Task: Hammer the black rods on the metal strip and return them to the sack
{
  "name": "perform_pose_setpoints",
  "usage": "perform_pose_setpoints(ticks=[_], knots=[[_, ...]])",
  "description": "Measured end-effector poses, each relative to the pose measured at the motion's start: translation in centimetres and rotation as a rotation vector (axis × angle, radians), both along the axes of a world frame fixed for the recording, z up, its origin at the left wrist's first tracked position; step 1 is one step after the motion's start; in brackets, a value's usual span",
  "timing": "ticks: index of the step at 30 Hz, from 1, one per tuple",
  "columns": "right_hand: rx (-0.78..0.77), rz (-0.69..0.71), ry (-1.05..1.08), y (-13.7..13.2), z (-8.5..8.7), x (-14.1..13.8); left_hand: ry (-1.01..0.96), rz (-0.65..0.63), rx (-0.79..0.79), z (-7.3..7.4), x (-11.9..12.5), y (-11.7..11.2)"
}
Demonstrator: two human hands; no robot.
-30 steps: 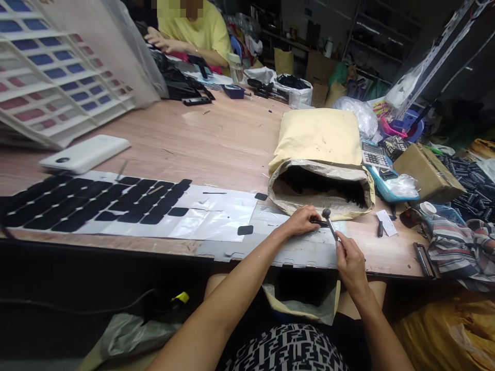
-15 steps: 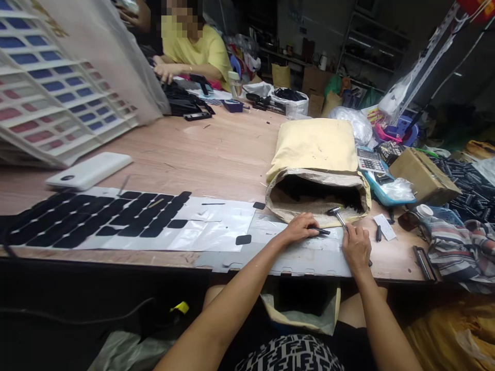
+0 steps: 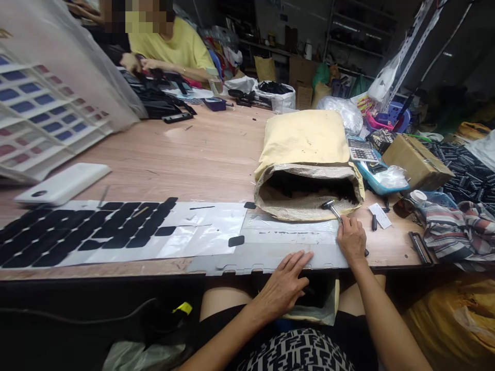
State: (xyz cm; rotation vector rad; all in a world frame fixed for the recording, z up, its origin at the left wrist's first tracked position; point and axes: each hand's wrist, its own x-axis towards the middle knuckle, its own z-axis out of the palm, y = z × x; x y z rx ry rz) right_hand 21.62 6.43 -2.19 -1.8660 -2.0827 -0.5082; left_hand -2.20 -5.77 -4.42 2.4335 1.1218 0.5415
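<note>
My right hand (image 3: pixel 351 241) is closed around the handle of a small hammer (image 3: pixel 335 212), its head resting at the lip of a pale yellow sack (image 3: pixel 305 136). The sack's mouth faces me, with dark pieces inside. At the table's front edge, my left hand (image 3: pixel 286 284) has its fingers stretched out over the grey sheet (image 3: pixel 251 260), and no held thing shows. Its thumb side hangs above another open bag (image 3: pixel 331 301) between my knees, whose inside is dark. Whether the palm touches anything is hidden.
Rows of black rounded pads (image 3: pixel 112 226) lie on white sheeting to the left, near a white power bank (image 3: pixel 64 183) and a leaning plastic crate (image 3: pixel 42 103). Rightward are a calculator (image 3: pixel 362 150), a carton (image 3: pixel 415 159) and a striped cloth (image 3: pixel 448 232). A person in yellow (image 3: pixel 174 46) works across the table.
My left hand has moved down and toward me from the sack's mouth to the table edge. The black piece it held is out of sight. My right hand still grips the hammer.
</note>
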Motion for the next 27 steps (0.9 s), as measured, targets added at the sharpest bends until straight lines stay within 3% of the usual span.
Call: perform_pose_setpoints(ticks=[3,5,8,12,16,19,22,25,27], knots=[[0.009,0.003,-0.008,0.0,-0.2,0.0,-0.089,0.024,-0.001,0.7,0.3,1.1],[0.023,0.008,-0.014,0.0,-0.3,0.0,-0.194,0.107,-0.015,2.0,0.1,3.7],[0.026,0.009,-0.012,0.0,-0.3,0.0,-0.28,0.401,0.01,4.2,-0.3,10.2],[-0.002,-0.004,0.0,0.0,-0.4,0.0,-0.144,0.816,-0.083,5.4,-1.1,19.5],[-0.024,-0.009,0.008,0.0,-0.7,0.0,0.04,0.934,-0.235,4.5,-1.6,24.8],[-0.042,-0.009,0.016,0.0,-0.7,0.0,0.089,0.935,-0.269,3.9,-1.7,26.0],[-0.052,-0.014,0.028,-0.2,-0.5,-0.1,0.094,0.939,-0.306,4.0,-2.0,25.7],[-0.054,-0.015,0.028,-0.3,-0.3,-0.2,0.026,0.998,-0.229,4.5,-2.6,23.7],[-0.059,-0.016,0.03,-0.3,-0.3,-0.3,-0.067,0.971,-0.116,4.7,-2.8,21.5]])
